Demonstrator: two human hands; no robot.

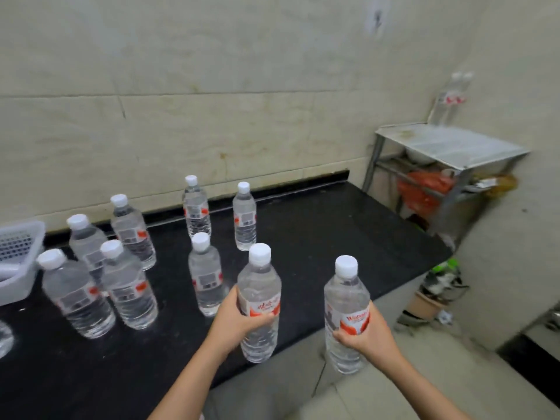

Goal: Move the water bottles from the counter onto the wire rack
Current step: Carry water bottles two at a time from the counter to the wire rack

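Observation:
My left hand (235, 321) grips a clear water bottle (259, 286) with a white cap and red label, held upright over the front edge of the black counter (333, 237). A second bottle (345, 295) of the same kind is held upright by my right hand (368, 331), out past the counter edge above the floor. Several more bottles (127, 286) stand on the counter to the left and behind. The wire rack (448, 144) stands at the far right against the wall, with two bottles (453, 97) on its top shelf at the back.
A white perforated plastic basket (18, 253) sits at the counter's left end. Under the rack's top shelf are a white bowl (419, 154) and an orange bag (424, 189). A flower pot (428, 304) and clutter stand on the tiled floor by the counter's right end.

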